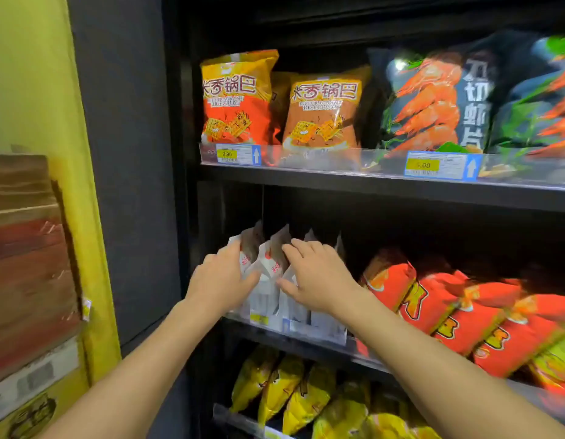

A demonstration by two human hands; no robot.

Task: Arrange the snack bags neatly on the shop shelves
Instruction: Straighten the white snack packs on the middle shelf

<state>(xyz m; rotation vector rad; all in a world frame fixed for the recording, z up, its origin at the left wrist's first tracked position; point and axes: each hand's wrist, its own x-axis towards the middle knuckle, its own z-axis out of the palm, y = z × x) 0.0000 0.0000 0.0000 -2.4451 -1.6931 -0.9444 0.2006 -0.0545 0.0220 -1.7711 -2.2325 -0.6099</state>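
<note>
At the left end of the middle shelf (363,359), a person's left hand (219,278) and right hand (319,280) grip upright white snack bags (265,293), fingers curled round the packs. A hasty tug could tip the loosely leaning row forward off the front edge.

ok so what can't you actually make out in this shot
Head view only.
White bags: most of the print, covered by the left hand and right hand.
Yellow label below them: too blurred to read.
Red bags: lettering smeared by motion blur.
Yellow bags: lower ones cut off by the bottom edge.
</note>
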